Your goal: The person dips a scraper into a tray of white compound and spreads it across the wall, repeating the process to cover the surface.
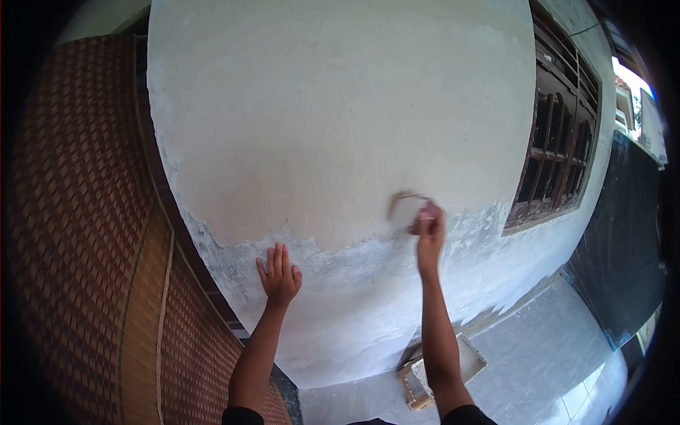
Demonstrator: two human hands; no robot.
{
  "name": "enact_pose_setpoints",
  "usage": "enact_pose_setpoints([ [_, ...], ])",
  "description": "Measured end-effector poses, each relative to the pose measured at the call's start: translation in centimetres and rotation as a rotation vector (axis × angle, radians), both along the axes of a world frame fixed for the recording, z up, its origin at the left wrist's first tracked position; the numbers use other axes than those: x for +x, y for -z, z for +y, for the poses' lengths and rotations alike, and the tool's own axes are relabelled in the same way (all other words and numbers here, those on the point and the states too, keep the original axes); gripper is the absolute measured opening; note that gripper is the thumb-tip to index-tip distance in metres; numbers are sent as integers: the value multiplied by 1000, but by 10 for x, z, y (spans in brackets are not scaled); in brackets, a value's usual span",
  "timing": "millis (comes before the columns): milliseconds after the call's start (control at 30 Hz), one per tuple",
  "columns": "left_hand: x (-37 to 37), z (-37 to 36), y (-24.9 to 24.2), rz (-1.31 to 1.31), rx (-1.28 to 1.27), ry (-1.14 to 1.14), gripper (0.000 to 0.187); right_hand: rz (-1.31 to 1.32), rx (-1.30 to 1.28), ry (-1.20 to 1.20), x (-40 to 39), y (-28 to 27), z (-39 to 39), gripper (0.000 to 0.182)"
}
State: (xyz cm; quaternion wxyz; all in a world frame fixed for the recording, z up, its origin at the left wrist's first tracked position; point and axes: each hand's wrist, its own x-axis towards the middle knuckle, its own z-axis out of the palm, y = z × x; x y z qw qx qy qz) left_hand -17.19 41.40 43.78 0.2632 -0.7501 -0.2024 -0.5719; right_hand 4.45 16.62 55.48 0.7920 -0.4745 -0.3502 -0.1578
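My left hand (279,273) rests flat on the plastered wall (340,113), fingers together and pointing up, on the grey lower band of the wall. My right hand (429,228) is raised higher and to the right, closed on a small sanding pad (405,200) with a brownish sheet that presses against the wall where cream paint meets grey plaster. The pad is blurred.
A woven bamboo panel (78,234) stands along the left. A dark wooden window frame (559,149) is set in the wall at right. On the tiled floor (538,354) below lies a white tray (467,358) with a wooden tool beside it. Black sheeting (623,241) hangs far right.
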Motion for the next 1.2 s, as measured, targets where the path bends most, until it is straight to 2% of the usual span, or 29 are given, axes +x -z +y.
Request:
enact_pose_setpoints([
  [33, 0, -1, 1, -11, -19, 10, 50, -238, -199, 257, 11, 13, 13, 20],
  [100, 0, -1, 1, -8, -18, 14, 50, -207, -164, 321, 44, 22, 14, 22],
  [167, 0, 0, 2, -19, -21, 12, 50, 101, 73, 240, 85, 26, -8, 27],
  [233, 2, 0, 3, -22, -15, 2, 50, 242, 314, 271, 66, 8, -28, 27],
  [300, 2, 0, 3, -28, -5, -4, 51, 147, 286, 201, 58, 5, -19, 28],
  [333, 2, 0, 2, -26, 8, -7, 51, 56, 168, 155, 43, -1, -9, 27],
  [367, 3, 1, 1, -26, 9, -6, 51, 7, -42, 67, 26, -2, -6, 39],
  [433, 0, 0, 2, -12, -21, 4, 51, -91, -371, 277, 40, 7, 3, 39],
  [500, 0, 0, 4, -10, -19, 3, 51, 95, -3, 157, 76, 9, -9, 23],
  [533, 1, 0, 3, -18, -17, -2, 51, 275, 171, 153, 78, 1, -18, 35],
  [567, 3, 1, 3, -29, -18, -10, 51, 412, 261, 176, 78, -2, -27, 37],
  [633, 2, 1, 4, -26, -17, 1, 51, 233, 291, 150, 54, -15, -21, 34],
  [700, 1, 2, 1, -15, 4, 0, 52, -69, 38, 148, 43, -13, 2, 29],
  [733, 0, 0, 2, -2, 20, 2, 53, -143, -159, 244, 22, -20, 1, 28],
  [767, 0, -1, 2, 2, 19, 7, 53, -138, -161, 248, 36, -13, 0, 28],
  [833, -1, -1, 0, 11, -4, 12, 53, 190, 70, 166, 79, -2, -6, 31],
  [900, 1, -1, 0, -3, 4, 7, 53, 343, 278, 253, 64, -17, -22, 34],
  [967, 0, 0, 0, -9, 15, 5, 53, 202, 407, 241, 59, -19, -14, 21],
  [1033, 0, -1, 1, -8, 21, 9, 53, 30, 153, 37, 28, -26, -6, 20],
  [1067, -1, -2, 3, -1, 20, 12, 53, -86, 39, 62, 24, -25, 3, 19],
  [1100, -2, -2, 4, -11, 2, 15, 52, -77, 39, 64, 37, -18, 1, 19],
  [1167, -1, -1, 2, -28, -15, 18, 50, 241, 124, 160, 73, -9, -10, 20],
  [1200, 0, -1, 2, -15, -4, 16, 52, 301, 278, 174, 64, -16, -18, 22],
])
